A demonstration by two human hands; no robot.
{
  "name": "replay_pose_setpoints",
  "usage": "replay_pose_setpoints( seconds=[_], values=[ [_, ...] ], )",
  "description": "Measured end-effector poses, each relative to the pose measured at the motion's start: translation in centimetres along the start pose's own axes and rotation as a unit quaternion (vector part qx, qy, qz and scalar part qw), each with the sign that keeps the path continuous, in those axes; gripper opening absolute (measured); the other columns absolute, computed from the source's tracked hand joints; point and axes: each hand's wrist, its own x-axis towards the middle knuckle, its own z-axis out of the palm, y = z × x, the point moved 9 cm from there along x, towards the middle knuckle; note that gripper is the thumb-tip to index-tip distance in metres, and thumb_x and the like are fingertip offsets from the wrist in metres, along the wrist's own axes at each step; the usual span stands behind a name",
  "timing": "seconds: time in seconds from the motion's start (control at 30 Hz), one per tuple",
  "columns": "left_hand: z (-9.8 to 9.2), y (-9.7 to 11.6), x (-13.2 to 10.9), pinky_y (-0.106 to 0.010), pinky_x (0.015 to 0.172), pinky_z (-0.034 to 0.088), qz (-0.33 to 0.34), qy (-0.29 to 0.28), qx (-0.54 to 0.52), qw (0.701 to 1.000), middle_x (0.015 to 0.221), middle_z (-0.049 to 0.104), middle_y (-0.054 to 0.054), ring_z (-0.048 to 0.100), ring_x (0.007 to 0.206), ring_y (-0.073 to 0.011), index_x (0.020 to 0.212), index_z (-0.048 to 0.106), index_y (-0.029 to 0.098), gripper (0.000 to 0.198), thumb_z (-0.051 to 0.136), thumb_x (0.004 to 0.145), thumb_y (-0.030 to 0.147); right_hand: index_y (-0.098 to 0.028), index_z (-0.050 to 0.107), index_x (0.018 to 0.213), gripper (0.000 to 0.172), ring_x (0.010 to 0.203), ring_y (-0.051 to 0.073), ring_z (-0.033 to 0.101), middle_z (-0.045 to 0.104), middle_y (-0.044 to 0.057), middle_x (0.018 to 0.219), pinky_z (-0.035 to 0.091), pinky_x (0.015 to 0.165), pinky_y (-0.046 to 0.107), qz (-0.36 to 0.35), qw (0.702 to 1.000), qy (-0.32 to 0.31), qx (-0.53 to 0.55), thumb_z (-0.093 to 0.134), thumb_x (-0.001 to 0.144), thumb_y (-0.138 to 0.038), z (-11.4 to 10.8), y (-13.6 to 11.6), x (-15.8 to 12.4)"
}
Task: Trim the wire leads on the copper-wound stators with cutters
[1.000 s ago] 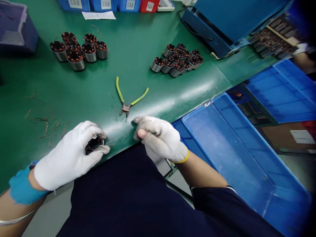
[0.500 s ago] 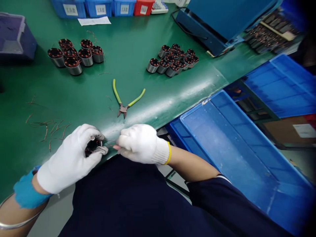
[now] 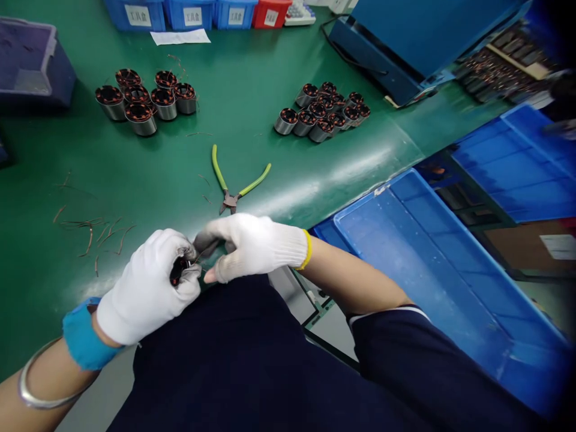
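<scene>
My gloved left hand (image 3: 150,285) is wrapped round a dark motor stator (image 3: 179,270) with copper windings, near the bench's front edge. Thin wires stick out of the stator toward the right. My gloved right hand (image 3: 247,249) is beside it with thumb and fingers apart, its fingertips close to the wires; whether they touch is unclear. A bare fingertip shows through the right glove. Green-handled cutters (image 3: 231,201) lie opened on the bench just beyond my right hand. Cut wire pieces (image 3: 90,234) are scattered to the left.
Wound stators stand in two groups, left (image 3: 140,120) and right (image 3: 321,129), on the green bench (image 3: 243,78). A purple bin (image 3: 63,78) is at the left. Blue boxes (image 3: 193,15) line the back. A large blue tray (image 3: 418,264) is right of the bench.
My right hand has opened from a closed grip, its fingers now reaching nearer the stator. My left hand has shifted slightly right with the stator. The view has moved slightly.
</scene>
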Motion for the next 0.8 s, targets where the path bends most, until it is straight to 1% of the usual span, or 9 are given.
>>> replay_pose_setpoints(
  seconds=[0.07,0.13,0.2,0.37,0.5,0.57,0.63,0.73,0.8],
  values=[
    [0.0,-0.2,0.0,-0.037,0.065,0.049,0.001,-0.005,0.003,1.000,0.084,0.058,-0.008,0.057,0.074,-0.0227,0.087,0.048,0.019,0.003,0.049,0.085,0.022,-0.018,0.074,0.105,0.029,0.078,0.012,0.068,0.076,-0.001,0.091,0.044,0.064,0.019,0.011,0.997,-0.068,0.028,0.080,0.078,-0.026,1.4,-0.2,0.3],
    [0.1,-0.4,-0.1,-0.038,0.065,0.049,0.000,-0.011,0.003,1.000,0.086,0.059,-0.009,0.057,0.074,-0.0230,0.088,0.049,0.019,0.004,0.049,0.086,0.022,-0.017,0.075,0.097,0.016,0.067,0.009,0.064,0.073,-0.002,0.079,0.041,0.058,0.019,0.021,0.997,-0.076,0.020,0.073,0.082,-0.021,1.9,-0.2,0.6],
    [0.3,-0.4,-0.2,-0.039,0.065,0.049,0.002,-0.019,-0.001,1.000,0.086,0.058,-0.009,0.056,0.075,-0.0230,0.089,0.048,0.019,0.005,0.050,0.086,0.022,-0.016,0.075,0.094,0.013,0.061,0.008,0.059,0.069,-0.004,0.072,0.039,0.056,0.018,0.009,0.998,-0.063,0.004,0.068,0.084,-0.018,2.0,-0.4,0.8],
    [0.3,-0.1,-0.3,-0.038,0.063,0.049,0.009,-0.016,-0.015,1.000,0.087,0.059,-0.009,0.056,0.074,-0.0219,0.091,0.048,0.019,0.007,0.050,0.085,0.020,-0.013,0.073,0.089,0.012,0.060,0.006,0.055,0.065,-0.004,0.071,0.038,0.058,0.018,-0.042,0.999,-0.033,0.009,0.064,0.082,-0.010,1.6,-0.6,0.3],
    [0.3,0.3,-0.3,-0.037,0.062,0.049,0.028,-0.014,-0.025,0.999,0.085,0.060,-0.008,0.055,0.074,-0.0217,0.089,0.047,0.020,0.005,0.050,0.085,0.017,-0.013,0.072,0.093,0.013,0.058,0.005,0.057,0.067,-0.004,0.073,0.039,0.058,0.017,-0.028,0.995,-0.073,0.056,0.064,0.084,-0.009,1.7,0.1,0.1],
    [0.3,0.3,-0.2,-0.037,0.062,0.048,0.031,-0.011,-0.025,0.999,0.084,0.059,-0.008,0.054,0.074,-0.0213,0.088,0.047,0.020,0.005,0.049,0.085,0.016,-0.013,0.072,0.097,0.013,0.059,0.006,0.058,0.068,-0.003,0.076,0.040,0.056,0.016,-0.013,0.993,-0.099,0.069,0.066,0.086,-0.015,1.7,0.3,0.2],
    [0.3,0.4,-0.2,-0.036,0.062,0.048,0.034,-0.005,-0.023,0.999,0.083,0.058,-0.007,0.053,0.073,-0.0207,0.087,0.047,0.020,0.006,0.048,0.085,0.016,-0.015,0.072,0.099,0.019,0.060,0.006,0.060,0.070,-0.002,0.079,0.040,0.054,0.016,0.003,0.989,-0.126,0.081,0.072,0.085,-0.027,1.8,0.4,0.5],
    [0.4,0.5,-0.2,-0.036,0.060,0.047,0.038,-0.001,-0.022,0.999,0.081,0.058,-0.007,0.053,0.071,-0.0203,0.086,0.046,0.021,0.005,0.048,0.085,0.016,-0.016,0.070,0.090,0.027,0.055,0.007,0.061,0.067,-0.004,0.072,0.041,0.049,0.016,0.039,0.980,-0.169,0.094,0.075,0.082,-0.042,2.4,0.5,0.9],
    [0.5,0.4,-0.2,-0.036,0.060,0.047,0.034,-0.002,-0.024,0.999,0.081,0.057,-0.007,0.053,0.071,-0.0205,0.086,0.046,0.021,0.004,0.047,0.085,0.017,-0.016,0.067,0.081,0.026,0.050,0.006,0.058,0.064,-0.005,0.065,0.040,0.046,0.015,0.060,0.975,-0.185,0.104,0.073,0.085,-0.042,2.9,0.6,1.2]
  ],
)
